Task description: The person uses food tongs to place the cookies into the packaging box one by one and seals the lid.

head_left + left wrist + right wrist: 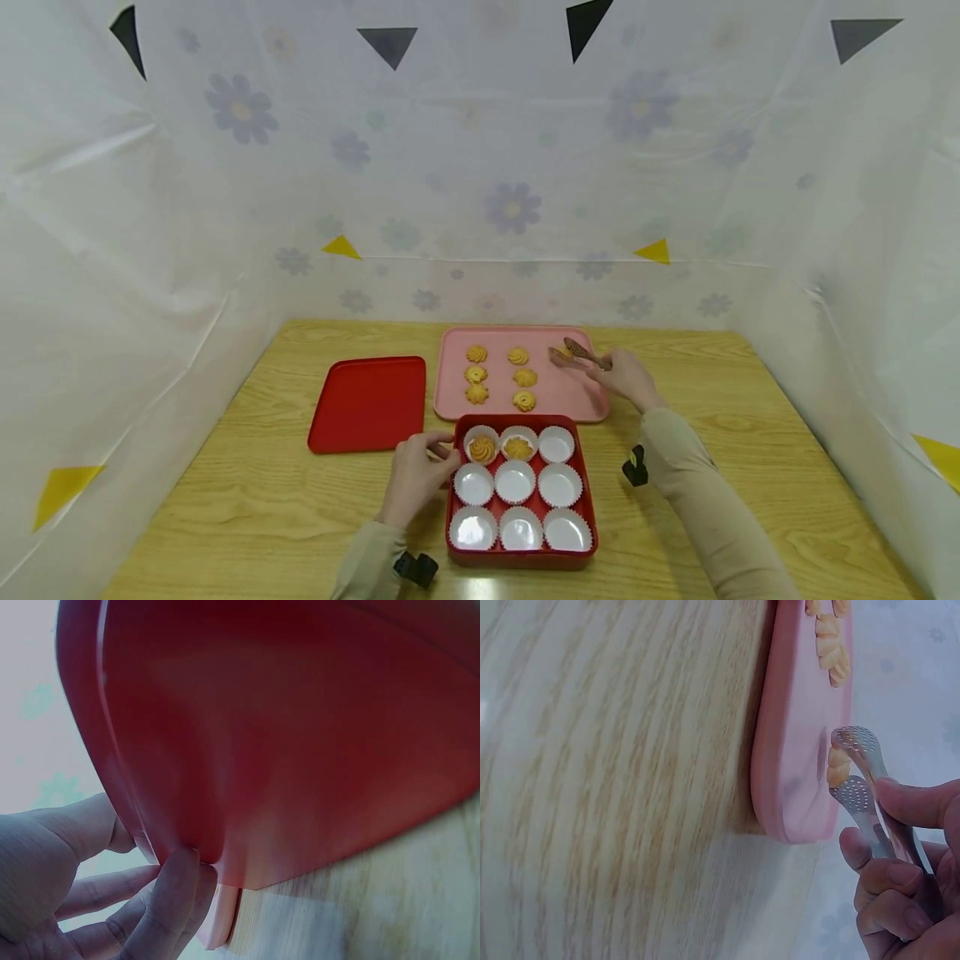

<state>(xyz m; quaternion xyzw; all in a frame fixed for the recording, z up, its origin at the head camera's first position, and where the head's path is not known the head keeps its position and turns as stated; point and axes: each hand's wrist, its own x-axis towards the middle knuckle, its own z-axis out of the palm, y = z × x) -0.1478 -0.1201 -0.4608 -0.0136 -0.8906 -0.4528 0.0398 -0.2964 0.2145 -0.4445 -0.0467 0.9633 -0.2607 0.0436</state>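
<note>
- Golden piped cookies [525,377]: seven on one pink tray [551,396], two in two of nine white fluted cups [515,482].
- Right hand [628,380], just rightward, grips metal tongs [864,748] around one.
- Left hand [416,475] pinches red rectangular box [525,561].

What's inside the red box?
In the red box sit nine white cups; the far row's left two each hold a cookie. What's beneath the cups is hidden.

We can see two long, beige sleeves [716,508], slightly wrinkled, and two small black wrist cameras [416,569], which have a boxy shape.
</note>
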